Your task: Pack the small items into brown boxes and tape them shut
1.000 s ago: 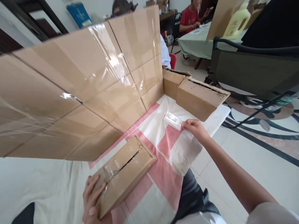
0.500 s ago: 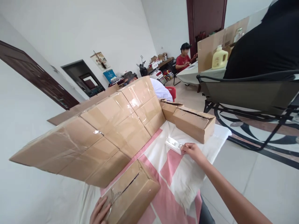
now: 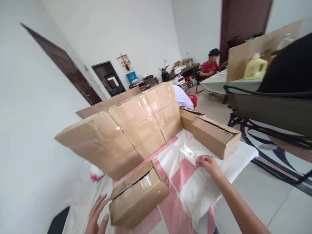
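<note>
A taped cardboard box (image 3: 137,195) with a slit along its top lies on the pink-and-white cloth (image 3: 180,191). My left hand (image 3: 96,216) hovers just left of it, fingers spread, holding nothing. My right hand (image 3: 209,163) reaches forward and pinches the near end of a small white tape dispenser (image 3: 188,154) that rests on the cloth.
A taped cardboard wall (image 3: 126,126) stands behind the box. Two cardboard boxes (image 3: 214,136) sit at the far right of the table. A dark folding chair (image 3: 270,110) stands to the right. A person in red (image 3: 211,66) sits at a far table with a yellow jug (image 3: 255,66).
My left hand has come off the box and opened beside it. The view has tilted upward and back. My right hand stays at the white dispenser.
</note>
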Tool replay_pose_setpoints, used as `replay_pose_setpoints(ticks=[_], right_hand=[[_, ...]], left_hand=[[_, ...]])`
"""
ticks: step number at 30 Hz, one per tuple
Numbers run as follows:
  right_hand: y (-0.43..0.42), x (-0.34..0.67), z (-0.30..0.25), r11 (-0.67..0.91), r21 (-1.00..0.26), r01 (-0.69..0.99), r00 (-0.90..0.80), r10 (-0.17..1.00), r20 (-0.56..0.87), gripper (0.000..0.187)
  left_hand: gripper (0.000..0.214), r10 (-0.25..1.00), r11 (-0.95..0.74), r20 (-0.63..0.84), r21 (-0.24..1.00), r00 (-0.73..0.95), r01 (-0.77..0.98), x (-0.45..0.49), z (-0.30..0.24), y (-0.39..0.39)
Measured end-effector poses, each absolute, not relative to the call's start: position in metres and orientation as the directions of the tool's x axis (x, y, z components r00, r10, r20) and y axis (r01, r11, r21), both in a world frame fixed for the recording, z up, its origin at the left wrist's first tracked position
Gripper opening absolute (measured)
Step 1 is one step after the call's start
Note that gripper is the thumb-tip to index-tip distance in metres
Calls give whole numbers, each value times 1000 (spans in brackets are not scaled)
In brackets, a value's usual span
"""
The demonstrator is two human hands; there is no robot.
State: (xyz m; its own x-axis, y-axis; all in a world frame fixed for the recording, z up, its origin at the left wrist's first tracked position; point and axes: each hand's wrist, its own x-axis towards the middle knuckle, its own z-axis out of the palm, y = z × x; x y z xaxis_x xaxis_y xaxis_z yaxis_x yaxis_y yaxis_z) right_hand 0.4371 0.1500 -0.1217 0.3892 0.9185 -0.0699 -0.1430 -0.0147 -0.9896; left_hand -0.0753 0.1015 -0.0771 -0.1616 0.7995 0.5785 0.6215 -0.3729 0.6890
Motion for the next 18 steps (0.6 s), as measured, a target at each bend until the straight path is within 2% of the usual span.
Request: replay_pose_setpoints(ticks=[4, 8, 11, 15, 18], right_hand=[[150, 442, -124, -47, -992, -118, 382, 920, -89, 39], [151, 447, -123, -64, -994, -85, 393, 915, -92, 36], [150, 448, -119, -86, -994, -69, 400, 910, -106, 41], [148, 447, -117, -97, -993, -70, 442, 889, -119, 49], [150, 447, -119, -78, -994, -81, 467, 878, -107, 54]], left_hand=[[54, 843, -266, 469, 789, -263, 554, -76, -83, 92], [55, 817, -246, 434, 858, -380, 451, -72, -107, 88], [57, 803, -185, 330, 929, -495, 319, -69, -133, 85], [53, 656, -135, 132, 989, -743, 57, -74, -155, 83], [50, 600, -163, 43, 984, -799, -69, -81, -156, 83]])
